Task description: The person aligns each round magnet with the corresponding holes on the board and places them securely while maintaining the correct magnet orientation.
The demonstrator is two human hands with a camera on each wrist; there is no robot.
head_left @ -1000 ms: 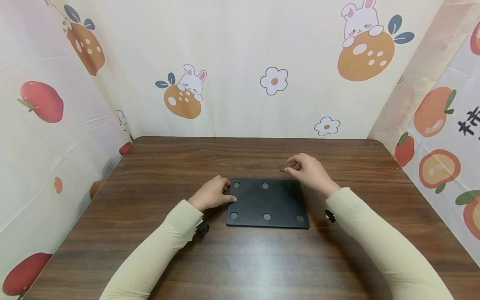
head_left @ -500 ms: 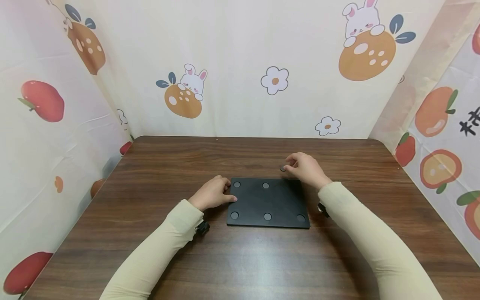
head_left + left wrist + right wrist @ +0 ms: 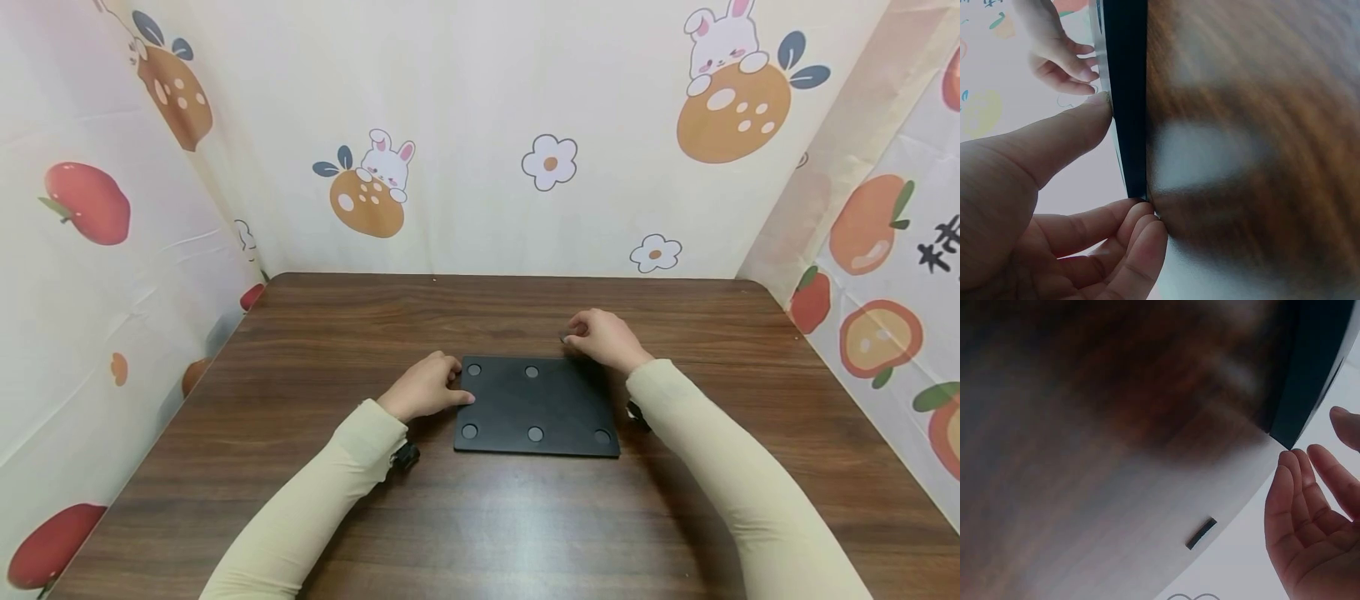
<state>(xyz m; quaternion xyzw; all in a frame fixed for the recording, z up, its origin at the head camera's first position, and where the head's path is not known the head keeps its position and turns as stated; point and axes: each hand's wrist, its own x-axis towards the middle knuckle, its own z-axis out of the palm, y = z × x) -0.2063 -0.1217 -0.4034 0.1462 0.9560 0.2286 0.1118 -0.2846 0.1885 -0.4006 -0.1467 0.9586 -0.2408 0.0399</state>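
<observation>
A flat black rectangular board [image 3: 555, 400] with several round marks along its long sides lies on the table. My left hand [image 3: 424, 387] grips its left side; in the left wrist view the thumb [image 3: 1088, 119] rests on top and the fingers bunch at the far corner. Just past the far right corner is my right hand [image 3: 607, 340], its fingers bent. The right wrist view shows the right hand [image 3: 1313, 519] with thumb and fingers apart. A small thin dark disc [image 3: 1201, 534] lies on the table, apart from them; in the head view the fingertips mostly cover it.
A brown wood-grain table [image 3: 375, 517] holds everything. Printed curtains [image 3: 465, 100] rise behind it and at both sides. A small black device [image 3: 405, 456] is strapped on the left wrist.
My right hand has moved slightly left, over the disc, so less of the disc shows. The left hand and the board have stayed in place.
</observation>
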